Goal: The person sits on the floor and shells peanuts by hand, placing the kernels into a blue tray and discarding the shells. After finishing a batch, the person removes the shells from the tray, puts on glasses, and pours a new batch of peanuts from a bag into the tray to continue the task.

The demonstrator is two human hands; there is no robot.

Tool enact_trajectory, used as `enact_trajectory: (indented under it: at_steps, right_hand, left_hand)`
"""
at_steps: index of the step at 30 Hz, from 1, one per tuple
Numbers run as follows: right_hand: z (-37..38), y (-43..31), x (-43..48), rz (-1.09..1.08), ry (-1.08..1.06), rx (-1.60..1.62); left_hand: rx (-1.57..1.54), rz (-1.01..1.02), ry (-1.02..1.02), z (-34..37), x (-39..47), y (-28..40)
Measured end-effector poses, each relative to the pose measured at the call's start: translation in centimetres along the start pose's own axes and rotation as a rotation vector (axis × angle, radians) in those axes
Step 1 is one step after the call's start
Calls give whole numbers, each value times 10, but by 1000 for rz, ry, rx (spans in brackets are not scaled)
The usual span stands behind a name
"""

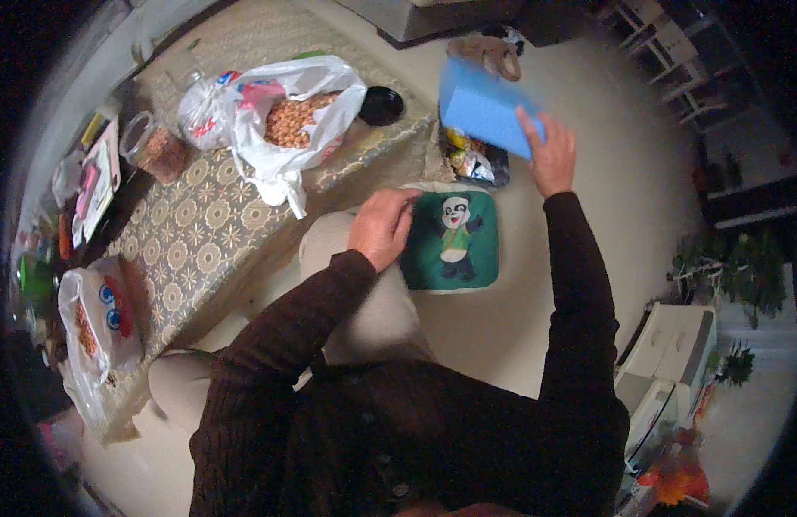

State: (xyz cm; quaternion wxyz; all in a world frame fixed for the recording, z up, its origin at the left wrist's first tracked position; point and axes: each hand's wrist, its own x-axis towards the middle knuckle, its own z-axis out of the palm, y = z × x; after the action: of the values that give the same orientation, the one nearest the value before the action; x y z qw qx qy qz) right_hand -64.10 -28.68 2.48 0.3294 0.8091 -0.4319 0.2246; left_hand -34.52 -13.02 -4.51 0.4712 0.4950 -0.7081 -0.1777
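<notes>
My right hand (553, 155) grips the near right corner of a blue box-like container (485, 116), blurred and tilted. Beneath it is a dark bin (498, 165) with crumpled wrappers (469, 160) inside. My left hand (382, 226) is at the upper left edge of a green cushion (424, 258) with a cartoon panda printed on it. Its fingers are bent, and whether they pinch the cushion's edge is hidden. My knee, in light trousers (379, 304), is under the left forearm.
On the patterned cloth-covered table (198, 252) lies an open plastic bag of peanuts (292, 123), beside a knotted bag (204, 113), a clear jar of peanuts (159, 152) and a black lid (381, 105). Another bag (107, 316) stands at the table's near left. Brown shoes (505, 61) lie beyond the bin.
</notes>
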Motion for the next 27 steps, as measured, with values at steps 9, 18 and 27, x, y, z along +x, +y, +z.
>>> enact_trajectory:
  at_steps: [9,18,27]
  right_hand:
    - [-50,27,3,490,196,160]
    - [-155,54,-48,869,700,756]
    - [-194,52,-96,900,683,893]
  left_hand:
    - [-22,-17,42,-3,-4,-5]
    - [-552,-381,368,-46,67,4]
    - [-1230,-440,-14,-22,133,70]
